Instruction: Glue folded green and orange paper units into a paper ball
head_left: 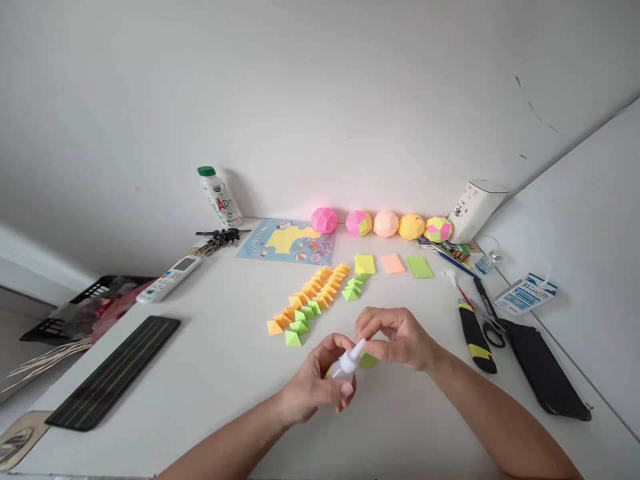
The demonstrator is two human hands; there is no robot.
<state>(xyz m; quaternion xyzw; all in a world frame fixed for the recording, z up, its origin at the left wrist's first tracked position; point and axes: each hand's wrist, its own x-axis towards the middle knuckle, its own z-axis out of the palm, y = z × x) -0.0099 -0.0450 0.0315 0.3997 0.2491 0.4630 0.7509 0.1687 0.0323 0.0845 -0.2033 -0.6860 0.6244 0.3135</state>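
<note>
In my left hand (325, 380) is a small white bottle (345, 365) with a pointed nozzle, its fingers wrapped round the body. The thumb and fingers of my right hand (393, 337) pinch at the nozzle's tip; whether they hold a cap is too small to tell. A green paper piece (368, 361) lies on the table just beyond the bottle, partly covered. Beyond the hands, folded orange paper pieces (313, 287) stand in slanting rows, with folded green pieces (299, 327) beside them. Square yellow (365, 265), peach (393, 264) and green paper stacks (419, 267) lie farther back.
Several faceted paper balls (386, 224) line the wall. Left are a bottle with a green cap (220, 198), a remote (169, 279) and a dark striped mat (117, 373). At right lie a cutter (477, 337), scissors (494, 333) and a black pouch (545, 370).
</note>
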